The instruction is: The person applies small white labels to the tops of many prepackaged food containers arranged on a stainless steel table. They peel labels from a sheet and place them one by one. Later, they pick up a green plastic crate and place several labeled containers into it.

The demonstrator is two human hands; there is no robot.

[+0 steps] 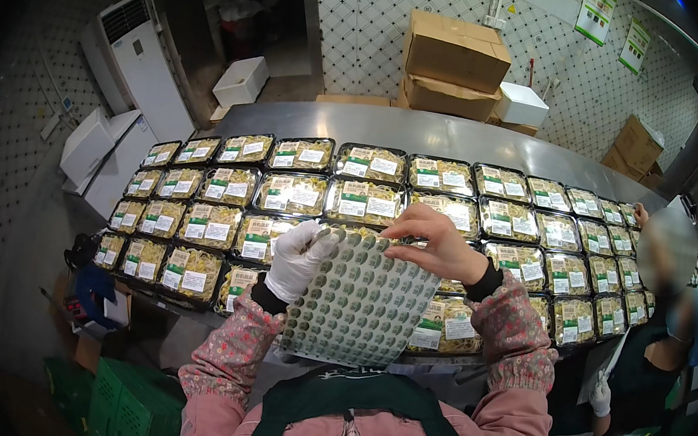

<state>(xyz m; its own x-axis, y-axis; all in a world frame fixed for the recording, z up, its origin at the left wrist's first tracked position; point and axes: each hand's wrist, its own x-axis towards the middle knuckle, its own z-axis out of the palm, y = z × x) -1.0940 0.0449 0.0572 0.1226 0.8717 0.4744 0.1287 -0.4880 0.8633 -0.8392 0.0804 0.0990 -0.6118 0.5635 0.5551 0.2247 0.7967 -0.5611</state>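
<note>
A sheet of round green stickers (359, 307) hangs in front of me, above the near edge of the table. My left hand (299, 260), in a white glove, grips its upper left corner. The bare fingers of my right hand (438, 242) pinch at the sheet's top edge; whether one sticker has lifted there is too small to tell. Behind and around the sheet stand rows of black plastic trays of bean sprouts (366, 202), wrapped in clear film and bearing printed labels. The sheet and my hands hide several trays.
The trays stand on a stainless steel table (358, 121). Cardboard boxes (456, 55) and a white foam box (522, 104) are stacked beyond it. At right, a co-worker's gloved hand (601, 393) holds a sheet. Green plastic crates (132, 408) sit at lower left.
</note>
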